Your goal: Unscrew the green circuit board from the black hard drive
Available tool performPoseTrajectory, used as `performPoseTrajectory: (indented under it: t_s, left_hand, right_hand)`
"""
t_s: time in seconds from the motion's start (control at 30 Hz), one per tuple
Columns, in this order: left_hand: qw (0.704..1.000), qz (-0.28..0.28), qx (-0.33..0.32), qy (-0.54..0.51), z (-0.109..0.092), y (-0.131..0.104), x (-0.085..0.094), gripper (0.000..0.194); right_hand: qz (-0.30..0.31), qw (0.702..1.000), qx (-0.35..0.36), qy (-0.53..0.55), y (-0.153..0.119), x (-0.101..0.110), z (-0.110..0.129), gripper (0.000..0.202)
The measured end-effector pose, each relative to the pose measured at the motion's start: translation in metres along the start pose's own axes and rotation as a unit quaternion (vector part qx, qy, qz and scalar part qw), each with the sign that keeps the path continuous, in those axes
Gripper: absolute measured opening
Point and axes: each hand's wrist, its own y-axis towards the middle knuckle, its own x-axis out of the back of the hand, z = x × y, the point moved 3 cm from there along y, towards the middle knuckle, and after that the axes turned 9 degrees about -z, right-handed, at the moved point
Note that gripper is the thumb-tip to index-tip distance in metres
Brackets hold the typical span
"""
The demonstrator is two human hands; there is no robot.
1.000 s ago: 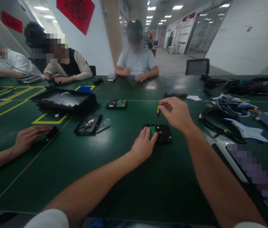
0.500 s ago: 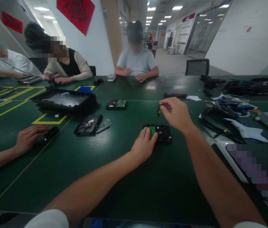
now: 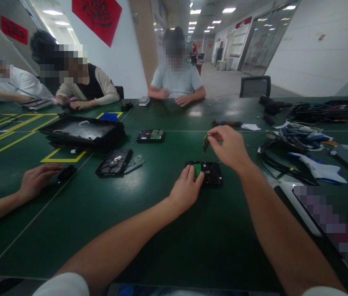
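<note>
A black hard drive (image 3: 213, 174) with a green circuit board lies flat on the dark green table in front of me. My left hand (image 3: 185, 187) grips its left end, fingers over the top and thumb at the near side, hiding part of the board. Between the fingertips of my right hand (image 3: 231, 147) is the top of a green and yellow screwdriver (image 3: 205, 145). The screwdriver stands nearly upright, its thin shaft reaching down to the far edge of the drive. Whether the tip sits in a screw is too small to tell.
Left of the drive lie another hard drive (image 3: 115, 163), a loose circuit board (image 3: 135, 164) and a third drive (image 3: 151, 135). Black trays (image 3: 83, 130) stand beyond. A co-worker's hand (image 3: 40, 177) rests at far left. Cables (image 3: 302, 137) and a laptop (image 3: 325, 222) occupy the right.
The screwdriver handle leans slightly differently, its lower part a little further left. Both my hands stay in nearly the same places, and the drive has not visibly moved.
</note>
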Motion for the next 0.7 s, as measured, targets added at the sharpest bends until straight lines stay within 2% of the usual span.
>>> performPoseTrajectory:
  t_s: [0.17, 0.37, 0.6, 0.7]
  left_hand:
    - [1.000, 0.001, 0.000, 0.002, -0.0004, -0.0001, 0.0007, 0.058]
    - [1.000, -0.008, 0.003, 0.005, -0.0004, -0.0003, -0.0005, 0.057]
    - [1.000, -0.013, -0.003, 0.004, -0.0004, -0.0007, -0.0006, 0.055]
    - [1.000, -0.011, -0.008, 0.005, -0.0001, -0.0005, -0.0018, 0.056]
  right_hand:
    - [-0.002, 1.000, -0.027, 0.000, -0.0001, 0.0003, 0.0002, 0.008]
    - [-0.009, 1.000, 0.006, -0.004, 0.0000, 0.0005, 0.0029, 0.011]
    - [-0.021, 0.999, -0.045, 0.008, -0.0003, 0.0021, 0.0050, 0.007]
    - [-0.012, 1.000, -0.020, 0.004, 0.0005, 0.0022, 0.0069, 0.010]
